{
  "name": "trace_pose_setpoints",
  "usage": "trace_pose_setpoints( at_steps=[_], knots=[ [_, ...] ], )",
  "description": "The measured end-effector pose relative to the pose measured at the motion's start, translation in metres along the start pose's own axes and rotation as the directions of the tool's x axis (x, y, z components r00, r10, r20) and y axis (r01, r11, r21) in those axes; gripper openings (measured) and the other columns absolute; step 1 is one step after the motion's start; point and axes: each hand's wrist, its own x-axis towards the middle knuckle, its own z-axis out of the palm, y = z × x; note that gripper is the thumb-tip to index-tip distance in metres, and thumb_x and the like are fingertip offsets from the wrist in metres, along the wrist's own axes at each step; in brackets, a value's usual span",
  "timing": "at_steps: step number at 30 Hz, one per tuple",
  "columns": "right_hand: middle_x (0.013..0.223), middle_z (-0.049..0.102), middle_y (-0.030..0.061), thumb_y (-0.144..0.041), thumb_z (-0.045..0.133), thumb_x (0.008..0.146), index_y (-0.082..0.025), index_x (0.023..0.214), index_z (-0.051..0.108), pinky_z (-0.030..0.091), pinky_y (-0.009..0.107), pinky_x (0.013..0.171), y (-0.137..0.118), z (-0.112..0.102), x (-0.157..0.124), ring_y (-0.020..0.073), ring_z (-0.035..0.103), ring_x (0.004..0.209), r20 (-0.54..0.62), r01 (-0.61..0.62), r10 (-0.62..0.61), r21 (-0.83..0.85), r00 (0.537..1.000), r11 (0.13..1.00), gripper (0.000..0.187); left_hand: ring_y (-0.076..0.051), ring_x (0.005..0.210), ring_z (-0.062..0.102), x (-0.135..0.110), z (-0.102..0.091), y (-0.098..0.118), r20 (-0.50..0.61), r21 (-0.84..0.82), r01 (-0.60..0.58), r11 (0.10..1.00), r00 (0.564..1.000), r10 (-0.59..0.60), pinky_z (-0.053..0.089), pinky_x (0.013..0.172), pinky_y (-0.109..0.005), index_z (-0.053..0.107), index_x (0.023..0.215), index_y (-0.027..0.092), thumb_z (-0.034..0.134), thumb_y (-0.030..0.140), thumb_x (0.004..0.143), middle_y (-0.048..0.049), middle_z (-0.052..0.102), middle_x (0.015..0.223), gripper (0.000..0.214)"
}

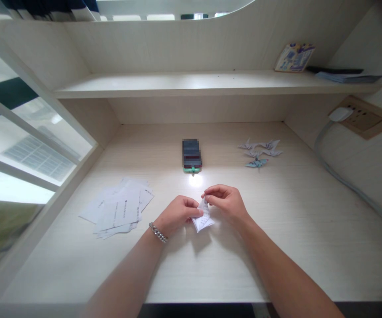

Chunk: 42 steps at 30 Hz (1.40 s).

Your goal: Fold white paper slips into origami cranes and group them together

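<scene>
A folded white paper (205,219) with printed lines is held between both hands above the desk, its narrow tip pointing up and away from me. My left hand (181,213) pinches its left side, thumb lying across the front. The fingertips of my right hand (226,201) are closed on the upper tip. Loose printed paper sheets (120,212) lie in an overlapping pile left of my hands. At the back right sit several folded paper cranes (260,150), mostly white with one bluish in front.
A phone (191,154), its screen blurred out, lies beyond my hands. A shelf (177,84) spans the back, carrying a small colourful box (294,57) and thin booklets (348,77). On the right wall, a grey cable (340,176) runs down from a socket (366,118). Window bars stand at left.
</scene>
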Motion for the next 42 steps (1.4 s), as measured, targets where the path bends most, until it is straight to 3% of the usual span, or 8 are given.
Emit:
trace_pose_setpoints(
  at_steps=[9,15,19,22,26,36,42],
  knots=[
    [0.08,0.071,0.0064,-0.021,0.067,0.066,-0.018,0.086,0.069,0.053,0.033,0.068,-0.001,-0.008,-0.001,0.0208,0.067,0.075,0.075,0.098,-0.087,-0.151,0.993,0.984,0.02,-0.008,0.045,0.037,0.0,-0.001,0.0,0.032,0.064,-0.001,0.998,0.999,-0.001,0.022,0.046,-0.024,0.061,0.054,0.013,0.065,0.022,0.061,0.0015,0.048,0.046,0.012],
    [0.072,0.069,0.0046,-0.022,0.069,0.065,-0.017,0.076,0.067,0.05,0.029,0.062,-0.002,-0.008,0.002,0.0176,0.064,0.066,0.039,0.012,-0.011,-0.05,0.999,0.999,0.012,-0.008,0.045,0.037,-0.001,-0.001,0.0,0.048,0.1,-0.023,0.995,0.999,0.019,0.022,0.047,-0.024,0.064,0.058,0.012,0.064,0.023,0.063,0.0007,0.05,0.049,0.012],
    [0.076,0.069,0.0052,-0.03,0.067,0.07,-0.017,0.083,0.067,0.05,0.03,0.06,-0.004,-0.01,0.003,0.0171,0.063,0.066,0.002,-0.016,0.016,0.029,1.0,0.999,0.019,-0.008,0.046,0.037,0.0,-0.001,-0.002,0.016,0.108,-0.057,0.992,0.998,0.055,0.022,0.047,-0.024,0.065,0.061,0.012,0.064,0.024,0.063,0.0004,0.05,0.05,0.013],
    [0.084,0.069,0.0069,-0.034,0.069,0.069,-0.017,0.09,0.068,0.05,0.03,0.065,-0.005,-0.01,0.002,0.0185,0.063,0.074,0.091,-0.006,0.014,-0.086,0.996,0.996,0.027,-0.008,0.048,0.037,0.001,-0.002,-0.004,-0.007,0.099,-0.068,0.993,0.998,0.069,0.023,0.048,-0.024,0.064,0.063,0.011,0.063,0.026,0.065,0.0002,0.05,0.051,0.015],
    [0.073,0.067,0.0042,-0.031,0.071,0.066,-0.016,0.083,0.07,0.046,0.026,0.057,-0.003,-0.007,-0.001,0.0161,0.06,0.065,0.198,-0.024,0.072,-0.234,0.978,0.972,0.023,-0.008,0.049,0.037,0.002,-0.002,-0.005,0.001,0.138,-0.079,0.987,0.997,0.08,0.024,0.049,-0.023,0.064,0.065,0.011,0.061,0.026,0.067,0.001,0.048,0.051,0.016],
    [0.064,0.065,0.0052,-0.032,0.068,0.068,-0.013,0.072,0.071,0.042,0.025,0.053,0.005,-0.007,0.0,0.0146,0.056,0.058,0.159,-0.14,0.167,-0.169,0.973,0.976,0.019,-0.007,0.049,0.038,0.002,-0.002,-0.007,0.03,0.21,-0.085,0.974,0.996,0.08,0.025,0.048,-0.022,0.061,0.062,0.011,0.059,0.023,0.067,0.0018,0.048,0.052,0.013],
    [0.065,0.066,0.0044,-0.034,0.066,0.071,-0.014,0.068,0.068,0.042,0.025,0.054,0.002,-0.007,0.0,0.0145,0.056,0.06,0.136,-0.057,0.091,-0.238,0.987,0.97,0.02,-0.008,0.05,0.04,0.0,0.0,-0.004,0.027,0.197,-0.102,0.975,0.995,0.098,0.028,0.048,-0.022,0.063,0.066,0.011,0.059,0.024,0.069,0.0008,0.05,0.055,0.015]
  ],
)
